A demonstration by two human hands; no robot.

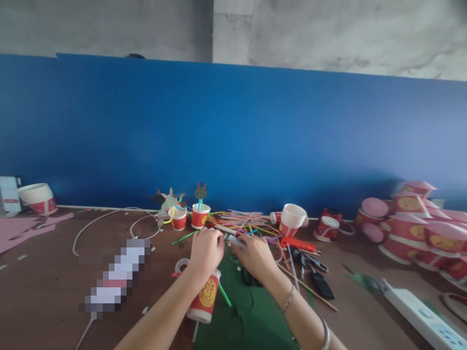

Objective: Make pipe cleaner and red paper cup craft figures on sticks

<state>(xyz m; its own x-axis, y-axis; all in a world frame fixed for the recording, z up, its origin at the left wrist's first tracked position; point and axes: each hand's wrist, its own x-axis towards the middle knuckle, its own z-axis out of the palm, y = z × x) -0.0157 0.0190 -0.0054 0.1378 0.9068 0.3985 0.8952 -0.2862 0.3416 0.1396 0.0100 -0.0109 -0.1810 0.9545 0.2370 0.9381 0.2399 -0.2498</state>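
Observation:
My left hand (207,247) is closed, its fingers curled over something near the pile of coloured straws (241,221). Just right of it, my right hand (254,253) is bent inward with curled fingers, partly blurred. A small pale item (230,238) shows between the two hands, too small to name. Under my left wrist a red and white paper cup (206,297) lies on its side. Green paper (237,311) spreads over the table below both hands. A roll of tape (181,265) sits beside my left wrist.
Cups with animal cutouts (200,216) stand at the back. On the right are an orange tool (299,244), keys (321,284), stacked cups with pink paper (408,226) and a power strip (419,311). A cable runs across the brown table (47,291) at left.

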